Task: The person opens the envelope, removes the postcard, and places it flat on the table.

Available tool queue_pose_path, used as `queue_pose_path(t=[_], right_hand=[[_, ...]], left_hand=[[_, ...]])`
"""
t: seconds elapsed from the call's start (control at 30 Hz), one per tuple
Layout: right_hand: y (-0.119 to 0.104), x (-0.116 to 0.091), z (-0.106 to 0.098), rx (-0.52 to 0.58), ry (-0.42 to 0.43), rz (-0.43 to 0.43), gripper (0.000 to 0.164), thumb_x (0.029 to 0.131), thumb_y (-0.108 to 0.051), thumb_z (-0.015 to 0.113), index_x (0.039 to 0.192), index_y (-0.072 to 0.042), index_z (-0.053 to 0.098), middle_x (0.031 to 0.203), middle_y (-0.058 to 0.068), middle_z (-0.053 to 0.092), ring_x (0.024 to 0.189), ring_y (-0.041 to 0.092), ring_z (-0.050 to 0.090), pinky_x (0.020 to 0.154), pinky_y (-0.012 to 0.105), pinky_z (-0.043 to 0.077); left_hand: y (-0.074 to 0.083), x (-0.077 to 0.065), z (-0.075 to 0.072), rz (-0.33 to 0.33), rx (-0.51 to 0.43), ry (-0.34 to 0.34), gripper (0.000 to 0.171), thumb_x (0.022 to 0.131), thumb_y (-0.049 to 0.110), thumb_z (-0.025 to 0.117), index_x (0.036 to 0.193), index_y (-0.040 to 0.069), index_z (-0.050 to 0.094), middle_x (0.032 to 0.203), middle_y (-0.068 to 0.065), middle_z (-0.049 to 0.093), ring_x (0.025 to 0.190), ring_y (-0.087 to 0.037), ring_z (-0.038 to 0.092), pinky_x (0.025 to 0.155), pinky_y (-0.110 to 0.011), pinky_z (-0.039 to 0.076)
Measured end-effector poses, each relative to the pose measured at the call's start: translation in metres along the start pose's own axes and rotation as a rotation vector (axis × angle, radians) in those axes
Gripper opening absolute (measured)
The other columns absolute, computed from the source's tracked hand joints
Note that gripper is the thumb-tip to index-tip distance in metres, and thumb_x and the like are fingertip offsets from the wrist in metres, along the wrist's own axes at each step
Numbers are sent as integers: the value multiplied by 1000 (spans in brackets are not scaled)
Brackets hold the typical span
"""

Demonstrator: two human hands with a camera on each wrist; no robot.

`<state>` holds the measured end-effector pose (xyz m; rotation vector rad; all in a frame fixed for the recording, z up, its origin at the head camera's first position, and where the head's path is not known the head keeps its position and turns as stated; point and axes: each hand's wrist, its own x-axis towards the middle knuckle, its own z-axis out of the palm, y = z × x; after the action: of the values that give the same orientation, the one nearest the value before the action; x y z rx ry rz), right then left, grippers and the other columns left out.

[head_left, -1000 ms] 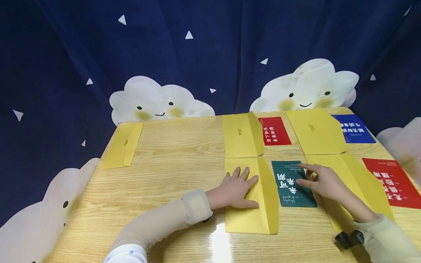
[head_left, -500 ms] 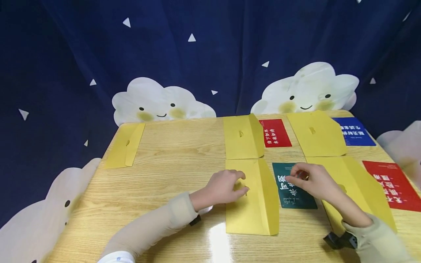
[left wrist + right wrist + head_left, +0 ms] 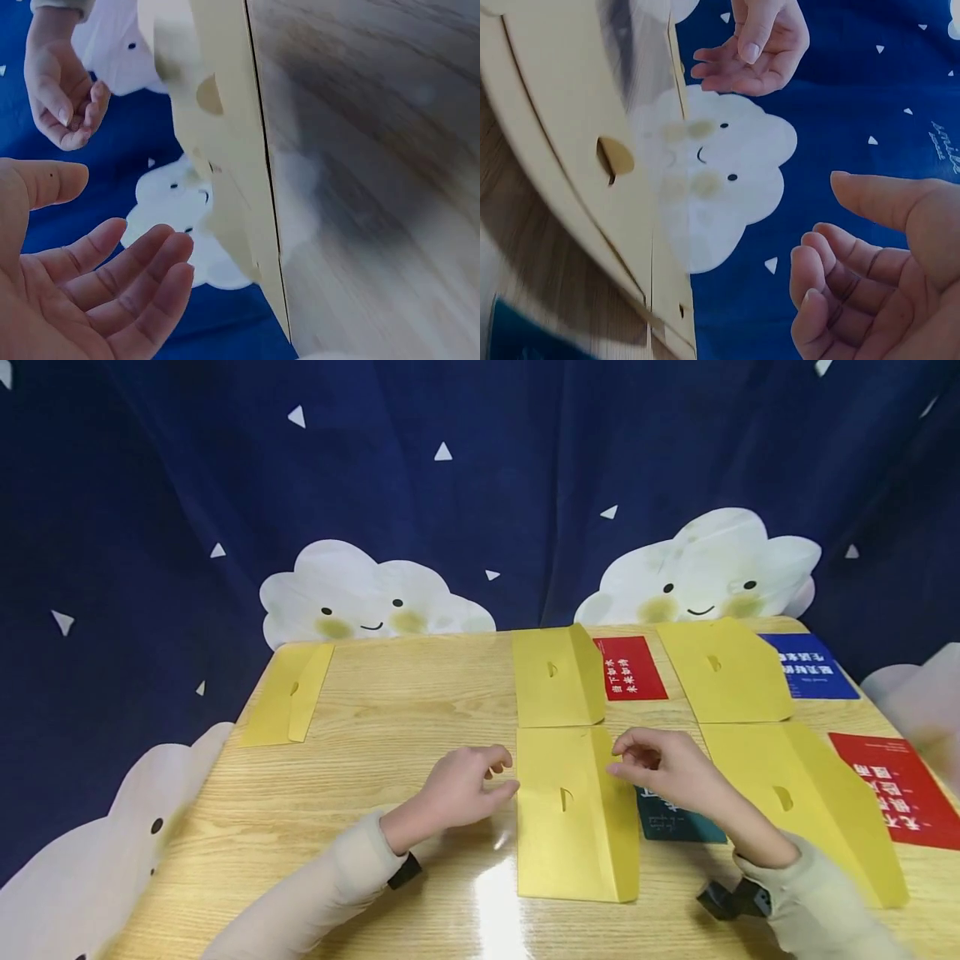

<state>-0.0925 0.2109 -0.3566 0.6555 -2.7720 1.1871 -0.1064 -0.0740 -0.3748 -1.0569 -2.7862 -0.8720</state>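
A yellow envelope (image 3: 558, 843) lies flat between my hands, its flap raised on the right side and a half-round slit near its middle. Just left of its edge hovers my left hand (image 3: 461, 789), fingers loosely bent, holding nothing. Over the flap side is my right hand (image 3: 671, 768), fingers softly curled and apart from the thumb, also without anything in it. Partly hidden under the right hand, a dark green card (image 3: 682, 822) with white writing lies on the table. Both wrist views show the hands raised above the envelope (image 3: 232, 172).
More yellow envelopes lie behind (image 3: 555, 689), at back right (image 3: 720, 681), at right (image 3: 787, 777) and far left (image 3: 288, 697). Red cards (image 3: 630, 668) (image 3: 900, 789) and a blue card (image 3: 813, 668) sit beside or partly under them. A dark curtain (image 3: 375, 460) hangs behind the table.
My left hand has lifted off the envelope and drawn left past its edge, its spread fingers now bent. My right hand has moved left from the green card towards the envelope's flap.
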Motion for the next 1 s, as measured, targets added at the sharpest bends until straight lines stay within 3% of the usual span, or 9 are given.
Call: queue_pose_path(t=[0.23,0.43,0.67,1.0], right_hand=[[-12,19,13,7,-45,-49,27,78,-14,72,101,-3,64,75,-6,58,63,8,53,56,24,45],[-26,39,18,11,-62,-42,36,76,-15,74,108,-1,63,83,4,61,71,13,58,61,27,48],[-39,62,20,-4,-60,-69,46,77,-18,74,116,0,59,95,9,64,82,22,61,69,34,50],[-52,93,48,-108,-104,-108,64,78,-33,70,132,-5,48,129,16,50,118,31,47,95,45,37]], left_hand=[[-14,-12,-21,-4,5,-40,38,84,24,62,115,3,57,105,-13,65,87,-26,63,73,-37,50],[-27,-23,-44,-57,103,-67,68,79,39,67,135,7,43,129,-14,50,115,-31,49,91,-46,41],[-37,-30,-70,-148,190,-49,83,75,49,67,143,16,31,139,-19,37,121,-42,39,79,-60,42],[-64,-39,-95,-261,227,-47,89,74,55,65,145,16,26,144,-22,25,127,-44,28,88,-63,34]])
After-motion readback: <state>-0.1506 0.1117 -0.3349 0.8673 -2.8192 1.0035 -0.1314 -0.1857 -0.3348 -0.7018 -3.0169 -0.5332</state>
